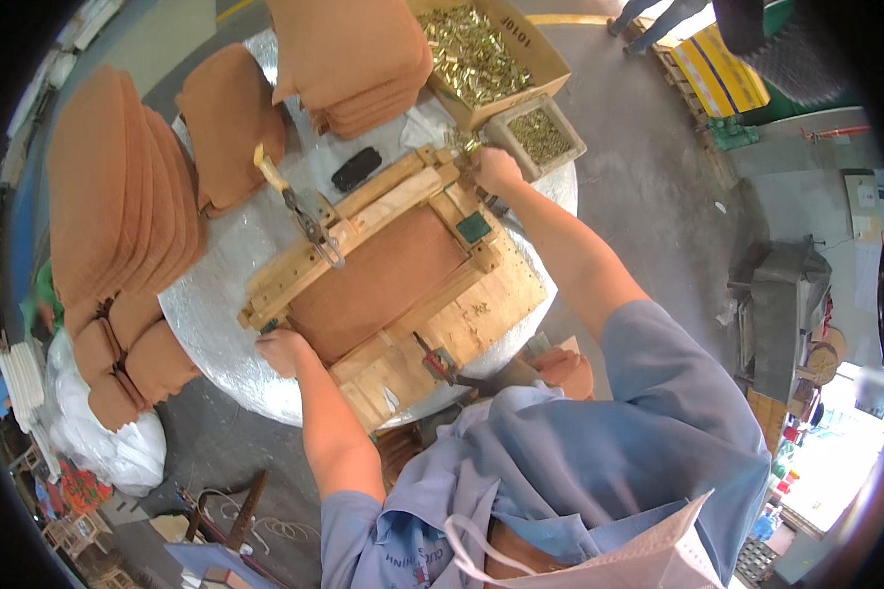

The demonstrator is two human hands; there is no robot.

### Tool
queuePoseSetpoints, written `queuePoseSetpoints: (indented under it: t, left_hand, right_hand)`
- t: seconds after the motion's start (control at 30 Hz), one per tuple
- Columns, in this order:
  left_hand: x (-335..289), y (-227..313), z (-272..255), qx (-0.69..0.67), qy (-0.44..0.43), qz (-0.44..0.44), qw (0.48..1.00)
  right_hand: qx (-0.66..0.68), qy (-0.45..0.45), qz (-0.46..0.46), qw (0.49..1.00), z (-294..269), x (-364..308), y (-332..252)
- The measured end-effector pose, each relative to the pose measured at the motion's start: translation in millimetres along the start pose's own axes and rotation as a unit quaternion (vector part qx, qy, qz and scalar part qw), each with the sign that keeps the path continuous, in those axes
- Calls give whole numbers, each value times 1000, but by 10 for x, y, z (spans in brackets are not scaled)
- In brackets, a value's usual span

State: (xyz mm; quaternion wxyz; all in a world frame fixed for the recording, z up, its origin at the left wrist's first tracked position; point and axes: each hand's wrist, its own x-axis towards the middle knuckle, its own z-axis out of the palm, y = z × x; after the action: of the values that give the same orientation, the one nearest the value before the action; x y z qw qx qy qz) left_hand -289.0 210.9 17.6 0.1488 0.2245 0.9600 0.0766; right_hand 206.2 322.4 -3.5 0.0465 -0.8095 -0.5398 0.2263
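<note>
A wooden jig (383, 201) lies in front of me, with a brown panel (388, 275) set between its rails. At the jig's near left corner, my left hand (283, 353) is closed; whatever its fingers hold is hidden. My right hand (499, 172) is closed at the far right corner, close to some brass-coloured hardware, and its grip is too small to make out. A toggle clamp (309, 221) with a yellow handle sits on the far rail. Another clamp (435, 361) is fixed to the near board. A green block (473, 229) shows at the right end.
Stacks of brown panels (103, 196) stand at the left and far side of the foil-wrapped round table (211, 285). A cardboard box (550, 74) of brass pieces and a small bin (575, 145) of tiny hardware are at the far right. A black object (357, 169) lies behind the jig.
</note>
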Motion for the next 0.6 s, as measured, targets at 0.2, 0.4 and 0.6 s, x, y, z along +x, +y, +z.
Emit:
queuePoseSetpoints:
  t: [0.2,0.4,0.6]
  left_hand:
    - [-21,123,-56,-15,1,-15,1000]
    - [55,119,23,-20,5,-8,1000]
    - [144,-57,104,-13,23,15,1000]
  right_hand:
    - [30,56,-6,998,154,29,13]
    - [114,126,14,985,60,-29,107]
    - [228,138,-17,964,3,-494,-186]
